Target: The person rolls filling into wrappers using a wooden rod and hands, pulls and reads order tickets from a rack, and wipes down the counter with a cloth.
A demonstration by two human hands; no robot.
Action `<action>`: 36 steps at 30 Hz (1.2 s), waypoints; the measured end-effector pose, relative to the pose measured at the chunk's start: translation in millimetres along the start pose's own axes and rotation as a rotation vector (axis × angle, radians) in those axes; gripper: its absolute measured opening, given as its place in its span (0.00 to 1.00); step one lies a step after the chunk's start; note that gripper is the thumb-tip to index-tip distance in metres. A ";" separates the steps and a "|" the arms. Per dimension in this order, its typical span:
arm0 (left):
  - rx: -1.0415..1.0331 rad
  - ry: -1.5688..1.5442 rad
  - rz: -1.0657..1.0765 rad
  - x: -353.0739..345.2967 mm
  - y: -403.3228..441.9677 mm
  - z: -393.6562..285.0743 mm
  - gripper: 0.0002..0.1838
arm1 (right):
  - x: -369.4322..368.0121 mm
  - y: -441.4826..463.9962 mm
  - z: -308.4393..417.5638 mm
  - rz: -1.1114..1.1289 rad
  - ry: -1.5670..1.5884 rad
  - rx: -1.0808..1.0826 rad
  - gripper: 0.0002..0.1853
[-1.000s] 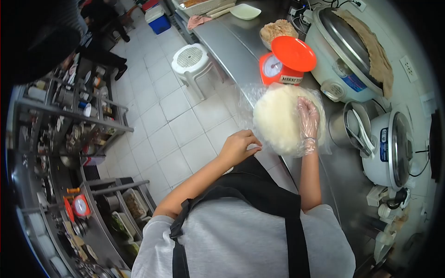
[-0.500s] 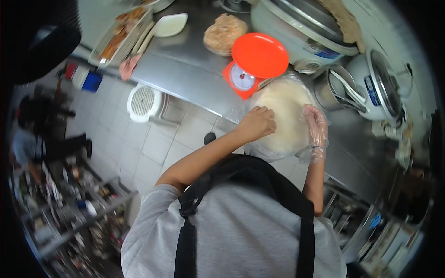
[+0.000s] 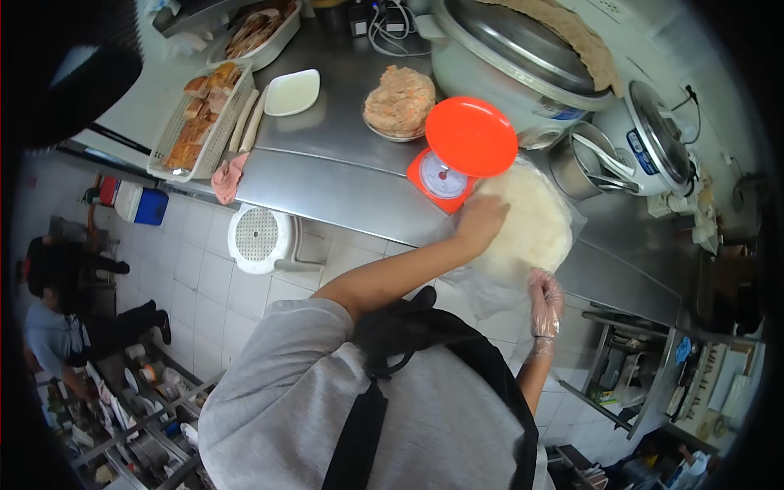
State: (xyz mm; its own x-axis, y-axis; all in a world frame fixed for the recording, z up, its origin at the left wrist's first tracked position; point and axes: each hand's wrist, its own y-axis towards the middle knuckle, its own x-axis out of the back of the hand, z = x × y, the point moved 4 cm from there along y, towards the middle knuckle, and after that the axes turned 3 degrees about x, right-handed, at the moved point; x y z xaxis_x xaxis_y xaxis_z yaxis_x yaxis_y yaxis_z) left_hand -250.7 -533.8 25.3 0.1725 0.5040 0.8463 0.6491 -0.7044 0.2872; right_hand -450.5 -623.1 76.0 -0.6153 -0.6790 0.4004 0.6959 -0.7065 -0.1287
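Note:
A large, pale, round mass (image 3: 535,224) lies in a clear plastic bag (image 3: 487,296) at the table's front edge; I cannot make out what it is made of. My left hand (image 3: 483,219), bare and slightly blurred, reaches over its left side, with the fingertips not clear to see. At the near edge of the mass is my right hand (image 3: 545,302), in a clear plastic glove. Its fingers are closed together there, and what they pinch is hidden. Just behind my left hand stands an orange kitchen scale (image 3: 443,175) with a bare round pan (image 3: 471,137).
A bowl of orange-flecked filling (image 3: 400,102) stands behind the scale. Further left are a white dish (image 3: 292,92), a basket of browned food (image 3: 198,122) and a pink cloth (image 3: 228,178). Large cookers (image 3: 523,69) and a metal pot (image 3: 578,167) line the back right. A stool (image 3: 260,238) stands below.
The view has shifted and turned. My right hand has moved from the right side of the pale mass to its near edge. My left hand has moved towards the scale's base.

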 end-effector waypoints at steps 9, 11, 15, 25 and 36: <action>-0.249 0.124 -0.138 12.0 17.8 16.3 0.11 | 5.5 -8.2 11.1 0.037 -0.131 0.197 0.12; -0.250 -0.004 -0.149 17.3 19.9 15.8 0.09 | 8.1 -3.1 14.8 0.053 -0.080 0.224 0.12; -0.179 0.074 -0.099 23.5 16.9 13.5 0.08 | 7.2 -2.8 15.7 0.079 -0.036 0.200 0.12; 0.126 -0.933 -0.124 11.7 22.5 -11.1 0.25 | 17.9 -10.2 -5.8 0.035 0.141 0.233 0.21; -0.084 -1.238 0.287 74.9 -1.8 -116.1 0.27 | 17.8 3.2 2.9 -0.246 0.287 0.277 0.24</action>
State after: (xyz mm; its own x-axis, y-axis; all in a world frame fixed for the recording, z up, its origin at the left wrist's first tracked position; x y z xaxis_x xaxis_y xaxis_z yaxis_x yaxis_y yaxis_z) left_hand -325.0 -552.8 140.2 0.9011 0.4248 -0.0870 0.4330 -0.8716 0.2297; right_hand -458.3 -636.9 85.4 -0.8247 -0.5533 0.1166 0.5652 -0.8001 0.2009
